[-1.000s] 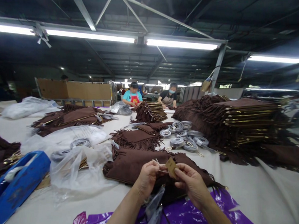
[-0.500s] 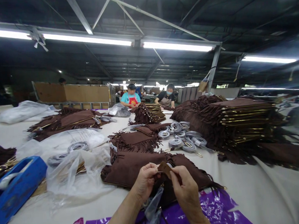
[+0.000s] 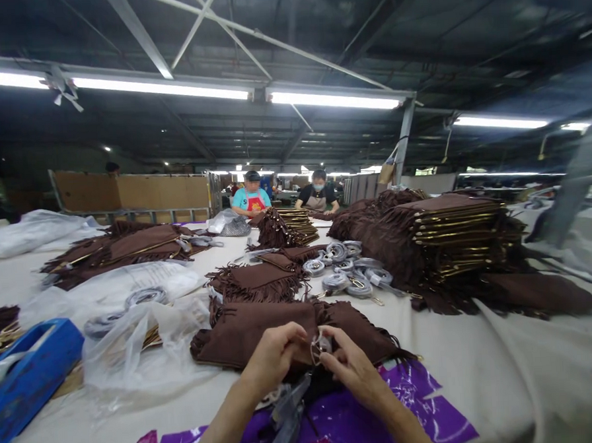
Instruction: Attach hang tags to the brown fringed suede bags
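Two hands of the person are in the middle. The right hand pinches one metal ring, with clear wrapping near it, between thumb and fingers. The left hand has bent fingers just beside this ring; I cannot tell what it pinches. The ring is above the brown fringed fabric, which may be one bag or two lying together.

Below lies one purple plastic sheet. On the surface I count one blue tape dispenser, two grey coils at the left, and at least seven wrapped coils before one tall stack of brown bags. Two co-workers are at the far side.

Half a second earlier, a brown tag was clearly visible between both hands; now I cannot distinguish it, and the ring is visible there. The view has also turned to the right.
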`<state>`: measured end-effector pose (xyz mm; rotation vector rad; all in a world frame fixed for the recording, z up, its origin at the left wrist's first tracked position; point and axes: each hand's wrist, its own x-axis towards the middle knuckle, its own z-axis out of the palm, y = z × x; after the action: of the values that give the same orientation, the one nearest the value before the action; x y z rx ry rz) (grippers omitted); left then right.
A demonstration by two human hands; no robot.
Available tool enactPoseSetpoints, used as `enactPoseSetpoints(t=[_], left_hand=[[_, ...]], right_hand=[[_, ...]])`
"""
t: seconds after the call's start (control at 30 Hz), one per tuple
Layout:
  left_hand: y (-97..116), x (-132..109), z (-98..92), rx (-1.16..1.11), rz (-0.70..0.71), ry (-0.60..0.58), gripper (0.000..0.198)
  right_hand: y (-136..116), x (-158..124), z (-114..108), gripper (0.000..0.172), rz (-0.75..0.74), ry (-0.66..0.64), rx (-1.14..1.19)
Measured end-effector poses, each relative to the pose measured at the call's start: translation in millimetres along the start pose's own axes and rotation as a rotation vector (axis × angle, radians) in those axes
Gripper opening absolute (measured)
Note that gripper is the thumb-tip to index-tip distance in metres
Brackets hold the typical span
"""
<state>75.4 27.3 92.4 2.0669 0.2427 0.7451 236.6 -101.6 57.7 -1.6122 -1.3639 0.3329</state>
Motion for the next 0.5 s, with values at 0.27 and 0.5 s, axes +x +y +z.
enactPoseSetpoints(t=[0.27, 0.5], left_hand=[[8, -38, -53.4, 0.122, -0.088, 0.073, 0.053], [-45, -53, -24.5, 0.907, 0.005, -0.136, 0.087]], right_hand=[[10, -4, 4, 0.017, -0.213, 0.018, -0.183], [22, -9, -8, 0.018, -0.366, 0.170, -0.133]])
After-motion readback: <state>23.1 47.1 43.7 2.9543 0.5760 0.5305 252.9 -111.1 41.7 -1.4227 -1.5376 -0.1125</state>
